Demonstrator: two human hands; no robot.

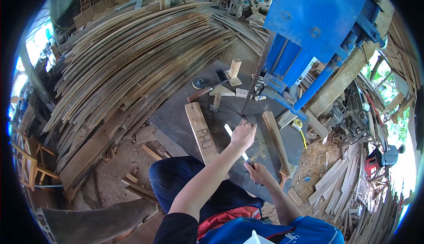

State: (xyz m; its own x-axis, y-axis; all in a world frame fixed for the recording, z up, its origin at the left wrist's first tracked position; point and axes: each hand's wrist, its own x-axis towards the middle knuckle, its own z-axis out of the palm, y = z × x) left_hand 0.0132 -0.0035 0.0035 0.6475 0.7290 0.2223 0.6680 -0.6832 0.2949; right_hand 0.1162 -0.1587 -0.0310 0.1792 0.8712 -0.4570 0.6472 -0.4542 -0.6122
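Two hands over the tbl (pixel 170 116): R hand (pixel 261 174) grasps the near end of a pale strip (pixel 228 129), which passes below L hand (pixel 244 133); L is curled, contents can't tell, just by the saw blade (pixel 256 78). A fwd slip, or blade starting up, could cut it. Planks (pixel 145 45) beyond, stacked.

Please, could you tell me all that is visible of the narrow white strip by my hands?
The white strip is long, narrow and straight; metal or plastic, I cannot tell. It slants from upper left to lower right over the dark tabletop; whether it touches this is unclear. Your left hand and wrist hide its middle. At its lower end, a dark part meets the grip of your right hand.
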